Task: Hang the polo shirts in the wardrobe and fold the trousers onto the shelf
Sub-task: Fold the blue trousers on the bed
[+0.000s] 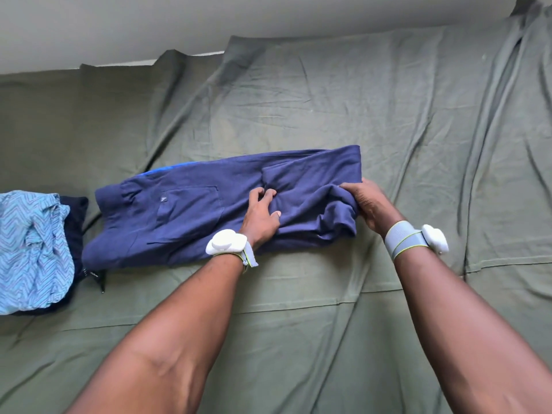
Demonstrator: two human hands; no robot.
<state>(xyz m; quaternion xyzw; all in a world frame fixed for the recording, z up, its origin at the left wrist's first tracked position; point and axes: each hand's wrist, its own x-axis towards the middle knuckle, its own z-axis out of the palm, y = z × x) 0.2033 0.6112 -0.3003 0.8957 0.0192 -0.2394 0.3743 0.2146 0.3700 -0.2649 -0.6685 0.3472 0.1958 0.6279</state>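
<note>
Nearest the camera, two bare forearms reach in from 6 o'clock over a bed covered by a wrinkled olive-green sheet. Each wrist carries a grey band with a white device: one on the left, one on the right.

Just beyond the wrists, the left hand rests on the middle of the navy trousers, its fingers bent and pressing into the cloth beside a raised fold. The right hand grips the right end of the trousers at about 3 o'clock of the garment, fingers curled round the bunched, doubled-over fabric there.

The trousers lie across the sheet at the centre of the view, long side running from 9 to 3 o'clock, a back pocket with a small logo facing up left of the left hand, and a strip of brighter blue showing at the far edge.

At 9 o'clock, just beside the waist end, a crumpled light-blue zigzag-patterned garment lies atop a dark navy garment.

Farthest away, at 12 o'clock, the sheet's edge meets a pale wall
</note>
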